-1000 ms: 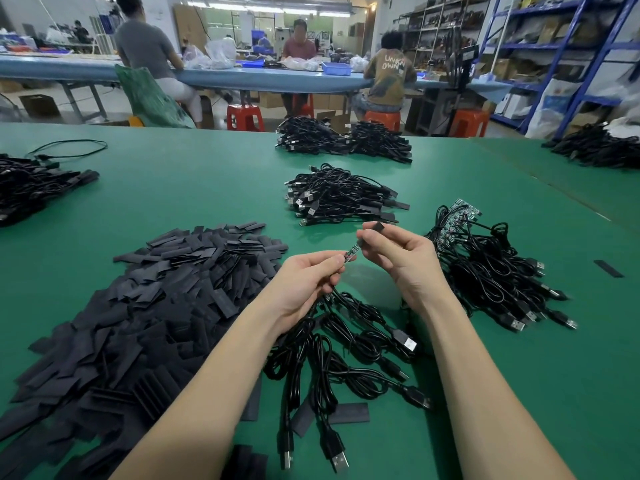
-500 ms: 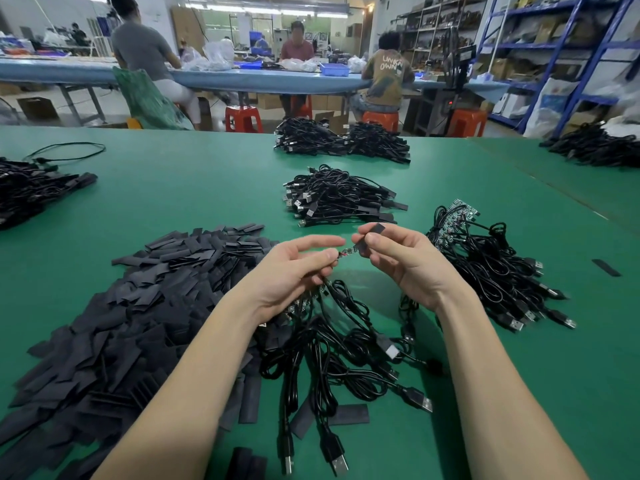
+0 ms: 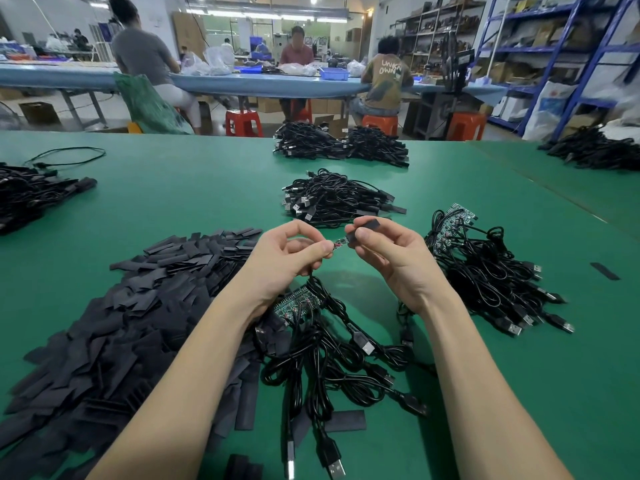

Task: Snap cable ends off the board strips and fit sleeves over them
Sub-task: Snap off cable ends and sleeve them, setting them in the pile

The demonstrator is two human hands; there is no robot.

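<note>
Left of my hands I see the heap of flat black sleeves [image 3: 114, 334] on the green table [image 3: 194, 188]. My left hand [image 3: 289, 254] pinches the small cable-end circuit board [image 3: 340, 243]. Just right of it, my right hand [image 3: 388, 252] pinches one flat black sleeve [image 3: 364, 227], its mouth meeting the board's tip.

A single camera sits on the person's head, looking forward and down across the green table [image 3: 173, 188]; it stands close over the near edge, so both forearms run up from the bottom of the frame to the left hand [image 3: 289, 256] and right hand [image 3: 391, 256] at mid-frame; the wide lens bends the table's far edge and takes in the blue bench [image 3: 242, 83] and the shelving [image 3: 561, 53] at far right.
</note>
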